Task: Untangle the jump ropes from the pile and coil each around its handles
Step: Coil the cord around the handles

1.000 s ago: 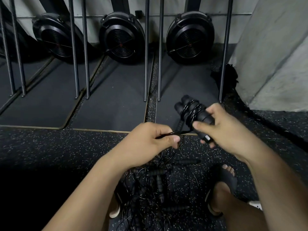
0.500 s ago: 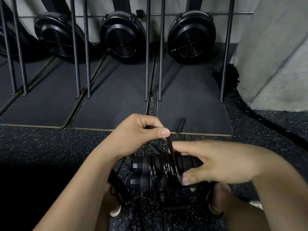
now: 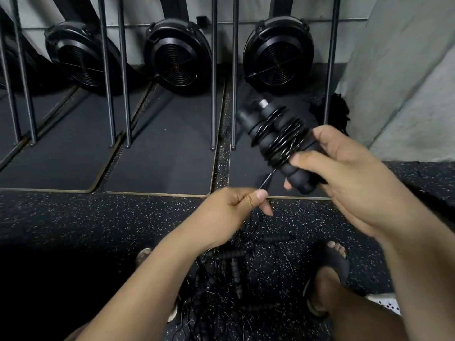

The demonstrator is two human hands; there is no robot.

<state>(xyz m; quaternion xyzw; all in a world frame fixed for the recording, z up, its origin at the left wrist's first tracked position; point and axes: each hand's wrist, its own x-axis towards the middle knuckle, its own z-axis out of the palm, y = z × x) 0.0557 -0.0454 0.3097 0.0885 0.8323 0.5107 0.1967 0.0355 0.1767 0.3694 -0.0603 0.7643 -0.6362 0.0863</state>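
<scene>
My right hand (image 3: pixel 344 173) grips the lower end of a pair of black foam jump rope handles (image 3: pixel 273 134), held side by side and tilted up to the left. Thin black rope is wound round them in many turns. A free strand of that rope (image 3: pixel 267 180) runs down from the coil to my left hand (image 3: pixel 236 207), which pinches it between thumb and fingers. On the floor below my hands lies the tangled pile of black jump ropes (image 3: pixel 231 271), with several ribbed handles and loose cords.
Speckled black rubber floor (image 3: pixel 86 222) lies all around. Three black fan-wheel machines (image 3: pixel 177 52) stand behind vertical metal rails (image 3: pixel 213 77) on dark mats. A grey wall (image 3: pixel 406 70) rises at the right. My sandalled foot (image 3: pixel 332 264) is beside the pile.
My right hand has lifted the wrapped handles from low over the pile up and to the right, tilting them. My left hand dropped slightly, still pinching the strand; another turn looks added.
</scene>
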